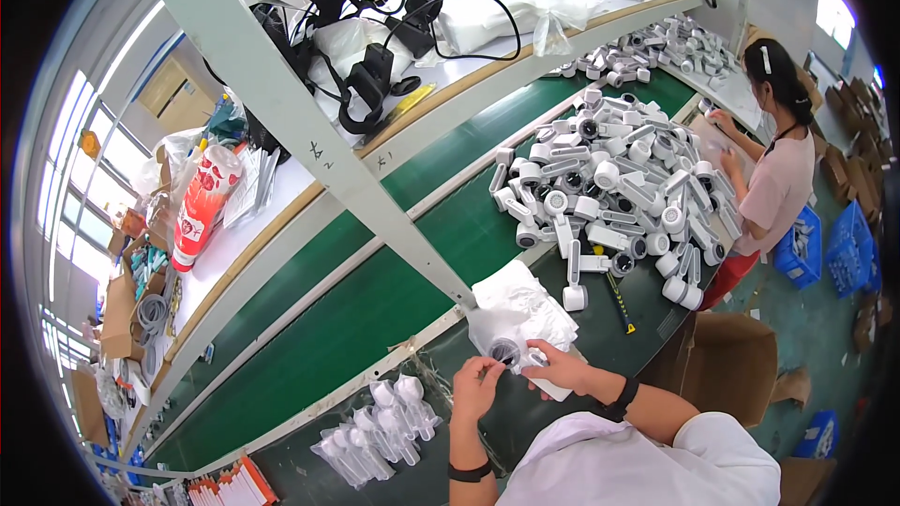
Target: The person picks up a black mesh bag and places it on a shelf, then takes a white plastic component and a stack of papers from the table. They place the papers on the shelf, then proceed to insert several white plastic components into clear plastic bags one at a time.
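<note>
Right hand [565,371] holds white device [553,390] — left hand [476,388] at its round end.

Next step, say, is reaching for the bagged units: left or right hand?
Probably the left hand: it's nearer the bagged units, on that side. The right hand is farther off and is gripping a white device.

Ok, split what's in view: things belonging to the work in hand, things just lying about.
Seemingly part of the work:
white device in the right hand
stacked plastic bags
loose white devices
bagged devices

Seemingly just lying about:
black strapped gear
red-and-white package
coiled grey cable
</note>
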